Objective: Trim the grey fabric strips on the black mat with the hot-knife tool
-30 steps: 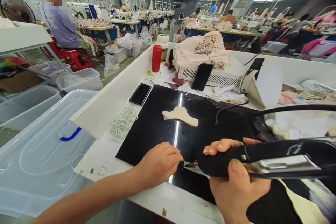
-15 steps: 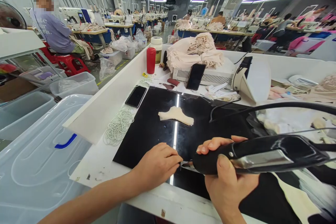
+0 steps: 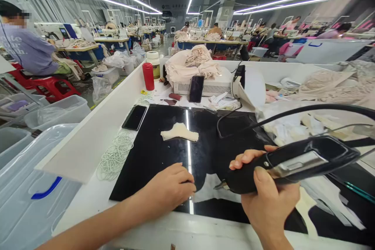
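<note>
My right hand (image 3: 268, 207) keeps its grip clenched on the black cutter (image 3: 293, 162), while my left hand (image 3: 168, 189), previously at its tip, now rests apart on the black mat (image 3: 152, 152), and I cannot tell whether its grip holds anything.

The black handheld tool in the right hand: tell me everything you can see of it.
The black handheld tool is long, glossy, plastic-looking, with a silvery metal strip along its side and a small screw near the front. It is held roughly level, its small metal tip pointing left, low over the shiny black work mat; contact is unclear. The right hand grips its front end, thumb across the side. A black cable arcs above it.
</note>
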`<control>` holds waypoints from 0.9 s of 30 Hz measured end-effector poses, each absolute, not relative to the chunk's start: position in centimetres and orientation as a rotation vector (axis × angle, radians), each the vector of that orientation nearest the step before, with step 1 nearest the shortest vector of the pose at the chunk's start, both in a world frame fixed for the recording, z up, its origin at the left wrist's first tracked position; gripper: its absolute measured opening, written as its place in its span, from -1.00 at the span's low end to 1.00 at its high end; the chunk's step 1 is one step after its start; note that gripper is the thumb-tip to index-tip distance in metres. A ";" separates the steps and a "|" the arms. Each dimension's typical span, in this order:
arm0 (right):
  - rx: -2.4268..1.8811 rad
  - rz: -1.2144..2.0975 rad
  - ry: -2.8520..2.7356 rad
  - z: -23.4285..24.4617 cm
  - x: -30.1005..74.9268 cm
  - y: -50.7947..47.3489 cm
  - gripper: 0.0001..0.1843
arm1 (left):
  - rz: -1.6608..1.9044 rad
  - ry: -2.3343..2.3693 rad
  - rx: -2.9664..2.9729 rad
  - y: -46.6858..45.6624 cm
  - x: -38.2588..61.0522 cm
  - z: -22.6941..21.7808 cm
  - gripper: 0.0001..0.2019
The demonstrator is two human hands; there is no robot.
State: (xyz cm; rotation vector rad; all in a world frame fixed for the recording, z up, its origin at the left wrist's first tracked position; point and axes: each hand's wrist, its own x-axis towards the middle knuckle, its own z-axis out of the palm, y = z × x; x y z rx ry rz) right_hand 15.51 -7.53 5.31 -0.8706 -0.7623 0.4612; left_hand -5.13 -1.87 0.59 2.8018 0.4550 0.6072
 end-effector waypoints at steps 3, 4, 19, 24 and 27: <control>-0.881 0.437 -0.753 5.0 15.7 -7.6 -0.59 | 0.487 0.308 2.742 0.2 -3.7 1.3 -0.84; -0.888 0.436 -0.756 4.9 15.7 -7.6 -0.59 | 0.436 0.268 2.711 0.8 -3.2 1.3 -0.77; -0.862 0.496 -0.821 4.2 14.5 -6.5 -0.61 | 0.198 0.191 2.492 2.9 -2.8 0.8 -0.32; -0.881 0.489 -0.835 3.9 14.2 -6.2 -0.61 | 0.173 0.175 2.430 3.1 -2.9 0.3 -0.27; -0.887 0.497 -0.839 3.7 14.2 -6.2 -0.61 | 0.162 0.183 2.403 3.2 -2.9 0.3 -0.26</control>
